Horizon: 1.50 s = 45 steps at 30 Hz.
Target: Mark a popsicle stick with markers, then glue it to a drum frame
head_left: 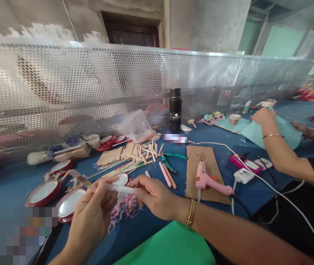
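A whitish, translucent strip [121,188] is stretched between my two hands, in front of a tangle of pastel string [126,211]. My left hand [95,208] pinches its left end between thumb and fingers. A flat wooden stick [80,178] juts out up and left from the same fingers; whether it is held cannot be told. At the strip's right end, my right hand [158,195] closes thumb against fingers. Round, red-rimmed mirror-like discs [43,193] lie left of my left hand. Green sheet material [170,246] is below my right wrist.
A pink glue gun [205,180] rests on cardboard [192,156] at the right. Wooden sticks [137,151], teal-handled pliers [170,162] and a black bottle [175,110] stand or lie ahead. White cable crosses the right side. Another person's hand [266,119] works beyond it.
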Available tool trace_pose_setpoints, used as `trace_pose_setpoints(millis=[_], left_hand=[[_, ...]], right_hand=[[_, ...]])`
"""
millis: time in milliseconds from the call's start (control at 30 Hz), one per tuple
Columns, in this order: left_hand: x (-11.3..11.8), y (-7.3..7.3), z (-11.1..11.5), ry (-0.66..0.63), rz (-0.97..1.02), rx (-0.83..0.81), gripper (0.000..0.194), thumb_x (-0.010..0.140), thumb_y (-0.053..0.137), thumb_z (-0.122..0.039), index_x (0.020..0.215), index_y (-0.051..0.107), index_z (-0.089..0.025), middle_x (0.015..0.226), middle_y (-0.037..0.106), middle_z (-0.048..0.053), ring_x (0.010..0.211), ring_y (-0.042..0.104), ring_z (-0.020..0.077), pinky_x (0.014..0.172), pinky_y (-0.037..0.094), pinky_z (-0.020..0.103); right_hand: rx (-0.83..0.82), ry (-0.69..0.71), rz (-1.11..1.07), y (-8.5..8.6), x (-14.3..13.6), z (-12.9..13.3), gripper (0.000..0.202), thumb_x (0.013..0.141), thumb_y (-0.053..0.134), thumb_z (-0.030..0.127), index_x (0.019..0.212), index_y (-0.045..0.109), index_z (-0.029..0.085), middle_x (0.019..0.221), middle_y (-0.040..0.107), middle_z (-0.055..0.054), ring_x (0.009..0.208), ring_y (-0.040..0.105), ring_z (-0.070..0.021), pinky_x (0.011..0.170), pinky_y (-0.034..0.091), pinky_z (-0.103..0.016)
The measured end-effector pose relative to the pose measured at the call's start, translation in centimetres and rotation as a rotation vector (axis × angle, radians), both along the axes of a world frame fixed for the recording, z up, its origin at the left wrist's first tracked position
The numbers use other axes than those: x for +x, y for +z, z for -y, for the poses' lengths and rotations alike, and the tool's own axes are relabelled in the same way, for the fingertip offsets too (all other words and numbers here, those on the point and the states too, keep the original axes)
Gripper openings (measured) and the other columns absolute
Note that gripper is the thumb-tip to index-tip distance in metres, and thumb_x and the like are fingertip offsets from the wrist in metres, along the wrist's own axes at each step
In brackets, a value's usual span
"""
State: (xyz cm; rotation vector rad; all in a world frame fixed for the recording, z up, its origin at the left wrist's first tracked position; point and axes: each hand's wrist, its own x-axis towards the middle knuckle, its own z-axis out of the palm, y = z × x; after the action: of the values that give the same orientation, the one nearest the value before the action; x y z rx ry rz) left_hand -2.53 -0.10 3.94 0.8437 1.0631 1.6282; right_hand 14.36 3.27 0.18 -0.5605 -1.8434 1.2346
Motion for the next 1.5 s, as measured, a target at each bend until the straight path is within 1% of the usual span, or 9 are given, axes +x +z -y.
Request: trace_pose_setpoints(millis=[200, 500, 600, 700, 933, 1067, 1200, 1400, 1500], left_hand=[[0.7, -0.6, 0.3, -0.028, 0.065, -0.052, 0.043, 0.056, 0.091, -0.050, 0.068, 0.066, -0.017, 0.046, 0.033, -0.010, 0.040, 0.027, 0.0034, 0.038, 0.026, 0.015], [0.8, -1.0, -0.1, -0.035, -0.010, -0.022, 0.037, 0.074, 0.082, -0.048, 0.089, 0.069, -0.016, 0.052, 0.031, -0.011, 0.045, 0.027, 0.0049, 0.041, 0.025, 0.016], [0.6, -1.0, -0.3, -0.006, -0.042, 0.040, 0.040, 0.082, 0.075, -0.045, 0.109, 0.068, -0.016, 0.056, 0.031, -0.010, 0.047, 0.025, 0.0053, 0.041, 0.022, 0.016], [0.6, -1.5, -0.2, -0.038, -0.045, -0.012, 0.035, 0.082, 0.076, -0.039, 0.109, 0.067, -0.019, 0.057, 0.030, -0.011, 0.047, 0.024, 0.0053, 0.041, 0.019, 0.017], [1.3, -2.8, 0.8, -0.269, 0.007, -0.100, 0.028, 0.091, 0.065, -0.043, 0.092, 0.068, -0.016, 0.058, 0.031, -0.009, 0.046, 0.024, 0.0040, 0.043, 0.017, 0.020], [1.5, -2.8, 1.1, -0.294, -0.043, -0.093, 0.028, 0.092, 0.062, -0.043, 0.090, 0.068, -0.016, 0.058, 0.035, -0.007, 0.046, 0.029, 0.0043, 0.044, 0.020, 0.020], [1.7, -2.6, 1.2, -0.274, -0.061, -0.107, 0.030, 0.090, 0.065, -0.045, 0.087, 0.067, -0.016, 0.057, 0.036, -0.008, 0.045, 0.028, 0.0038, 0.043, 0.019, 0.019], [1.8, -2.4, 1.3, -0.345, -0.001, -0.204, 0.031, 0.087, 0.068, -0.047, 0.089, 0.065, -0.016, 0.056, 0.033, -0.009, 0.044, 0.022, 0.0029, 0.042, 0.016, 0.017], [1.7, -2.5, 1.2, -0.371, 0.027, -0.234, 0.030, 0.087, 0.069, -0.046, 0.091, 0.063, -0.017, 0.056, 0.032, -0.010, 0.044, 0.021, 0.0028, 0.042, 0.014, 0.017]], right_hand=[[0.093, -0.064, 0.075, 0.2, 0.2, 0.7, 0.014, 0.100, 0.047, 0.030, 0.103, 0.055, 0.019, 0.077, 0.052, 0.002, 0.066, 0.046, -0.0118, 0.062, 0.037, -0.024], [0.177, -0.058, 0.228, 1.1, 0.7, 0.1, 0.017, 0.101, 0.043, 0.029, 0.111, 0.051, 0.020, 0.074, 0.060, 0.002, 0.067, 0.056, -0.0132, 0.063, 0.040, -0.024], [0.263, -0.333, 0.423, 2.0, 2.2, -1.1, 0.024, 0.098, 0.043, 0.025, 0.120, 0.049, 0.019, 0.080, 0.067, -0.001, 0.069, 0.061, -0.0154, 0.065, 0.041, -0.026], [0.330, -0.659, 0.723, 2.3, 3.5, -2.1, 0.029, 0.092, 0.044, 0.016, 0.120, 0.052, 0.017, 0.083, 0.070, -0.006, 0.075, 0.065, -0.0208, 0.067, 0.041, -0.030], [0.433, -0.688, 1.031, 1.1, 3.3, -2.5, 0.019, 0.091, 0.054, 0.029, 0.101, 0.062, 0.016, 0.087, 0.074, -0.010, 0.080, 0.068, -0.0243, 0.068, 0.043, -0.031], [0.512, -0.750, 1.006, 1.3, 3.2, -2.2, 0.019, 0.090, 0.059, 0.035, 0.089, 0.068, 0.018, 0.091, 0.072, -0.010, 0.090, 0.066, -0.0256, 0.073, 0.045, -0.033], [0.491, -0.640, 0.984, 1.1, 2.7, -1.9, 0.022, 0.089, 0.059, 0.032, 0.075, 0.069, 0.019, 0.083, 0.071, -0.007, 0.082, 0.066, -0.0216, 0.072, 0.045, -0.031], [0.465, -0.588, 0.987, 0.1, 1.8, -1.4, 0.018, 0.086, 0.061, 0.032, 0.078, 0.071, 0.019, 0.083, 0.072, -0.007, 0.080, 0.067, -0.0216, 0.071, 0.045, -0.031], [0.454, -0.629, 0.910, 0.7, 2.0, -1.7, 0.021, 0.091, 0.057, 0.031, 0.079, 0.069, 0.018, 0.081, 0.072, -0.007, 0.078, 0.066, -0.0200, 0.071, 0.043, -0.031]])
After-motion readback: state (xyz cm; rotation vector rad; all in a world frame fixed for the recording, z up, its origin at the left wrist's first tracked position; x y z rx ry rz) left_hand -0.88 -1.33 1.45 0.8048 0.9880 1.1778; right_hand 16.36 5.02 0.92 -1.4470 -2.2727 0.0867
